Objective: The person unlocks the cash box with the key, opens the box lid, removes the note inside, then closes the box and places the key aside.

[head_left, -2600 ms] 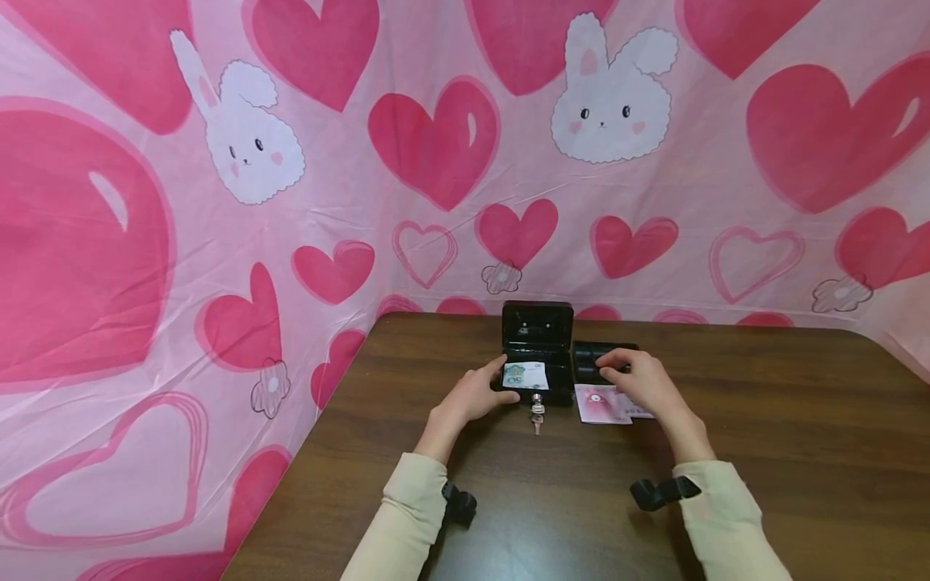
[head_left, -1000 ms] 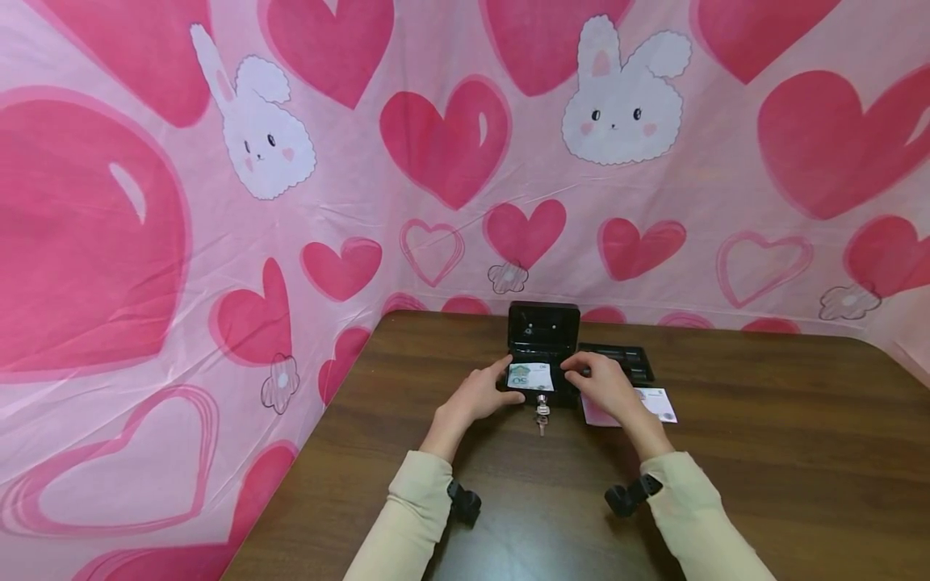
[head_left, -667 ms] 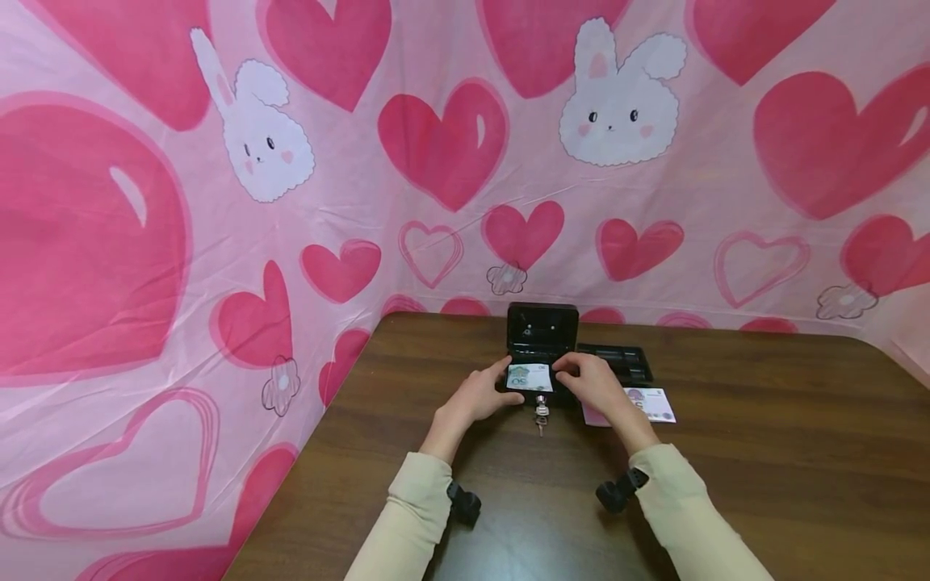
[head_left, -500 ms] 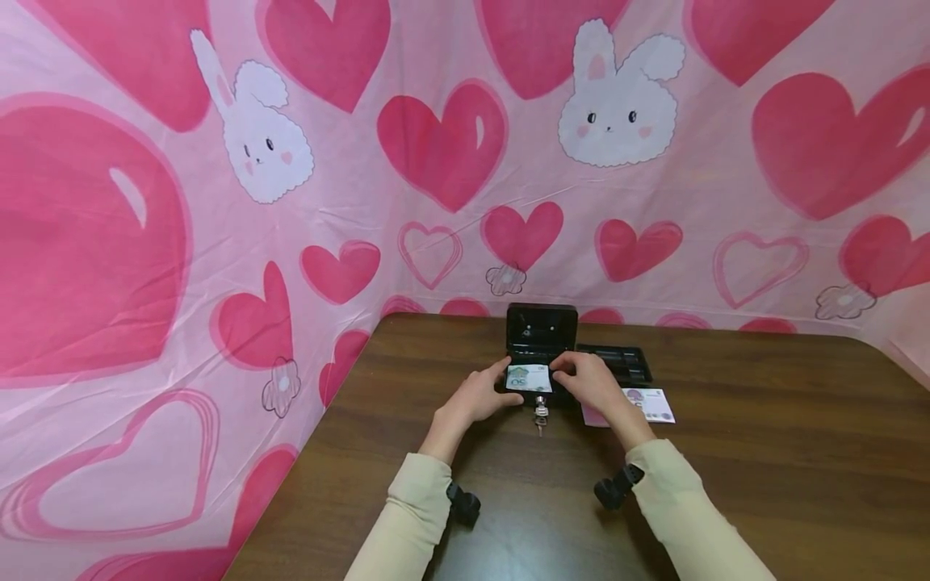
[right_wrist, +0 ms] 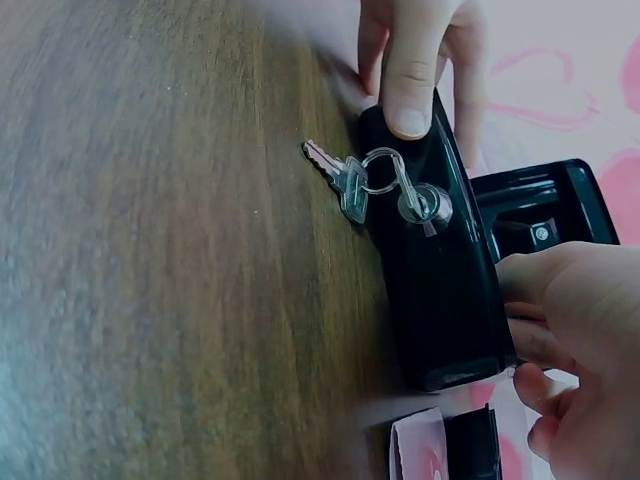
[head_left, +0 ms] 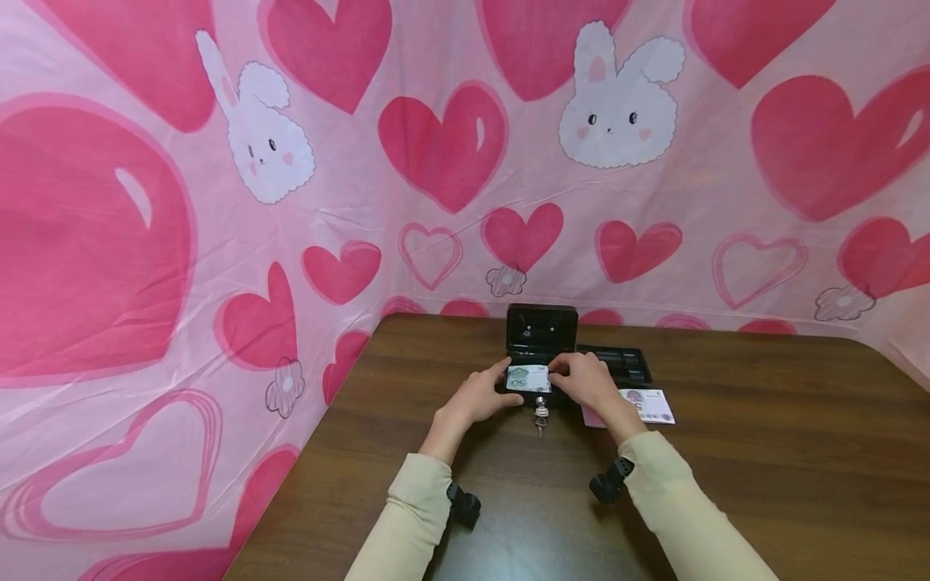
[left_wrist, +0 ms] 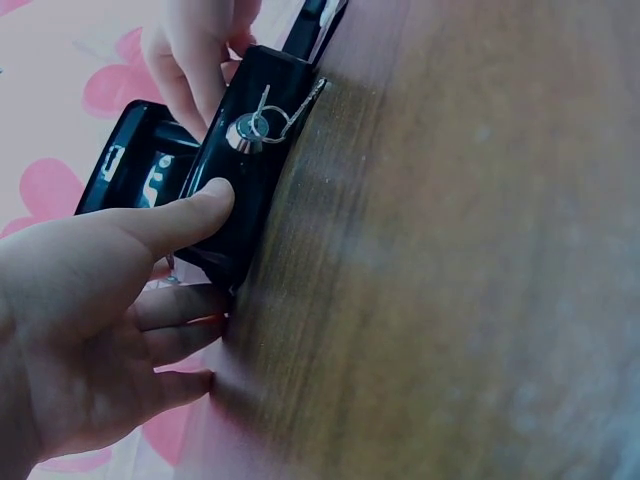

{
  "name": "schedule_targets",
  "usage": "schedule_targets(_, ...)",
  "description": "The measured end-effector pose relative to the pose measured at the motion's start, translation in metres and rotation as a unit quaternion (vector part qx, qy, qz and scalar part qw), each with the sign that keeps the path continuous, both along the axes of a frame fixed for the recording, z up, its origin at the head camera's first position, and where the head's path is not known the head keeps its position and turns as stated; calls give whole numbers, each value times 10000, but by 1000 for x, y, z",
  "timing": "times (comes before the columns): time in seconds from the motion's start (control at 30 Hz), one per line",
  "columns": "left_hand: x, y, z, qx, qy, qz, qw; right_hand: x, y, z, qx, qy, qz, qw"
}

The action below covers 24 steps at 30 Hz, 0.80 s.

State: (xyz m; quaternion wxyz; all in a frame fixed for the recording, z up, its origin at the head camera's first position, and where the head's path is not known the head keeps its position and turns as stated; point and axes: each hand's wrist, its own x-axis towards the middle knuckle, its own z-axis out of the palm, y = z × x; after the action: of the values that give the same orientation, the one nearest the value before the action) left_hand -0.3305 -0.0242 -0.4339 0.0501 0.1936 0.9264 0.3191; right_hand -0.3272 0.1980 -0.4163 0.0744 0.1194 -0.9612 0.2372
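Observation:
A small black cash box (head_left: 542,329) stands with its lid raised on the table. My left hand (head_left: 475,394) holds its left side, the thumb on the front face, as the left wrist view shows. Inside lies a green-and-white banknote (head_left: 527,378) marked 50. My right hand (head_left: 587,379) reaches over the box's right wall, thumb and forefinger at the note's right edge. Its fingertips are hidden inside the box in the right wrist view, so I cannot tell whether they pinch the note. Keys (right_wrist: 350,187) on a ring hang from the front lock (right_wrist: 425,204).
Right of the box lies a black compartment tray (head_left: 626,365). In front of it are a purple-and-white banknote (head_left: 657,406) and a pink one (head_left: 593,418), partly behind my right forearm. A pink heart-and-rabbit cloth (head_left: 436,48) backs the wooden table (head_left: 785,436).
My right hand has moved left from beside the tray and the pink notes into the box, lately edging onto the green note. My left hand has stayed on the box.

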Motion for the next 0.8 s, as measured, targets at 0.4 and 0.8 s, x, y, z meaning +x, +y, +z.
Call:
schedule_targets(0.4,1,0,3,-8,-44,23,10000,-1,-14,6,694,-87,-239,9973)
schedule_targets(0.8,1,-1,2,-22,5,5,10000,-7,-18,3,-675,-42,-77,9977)
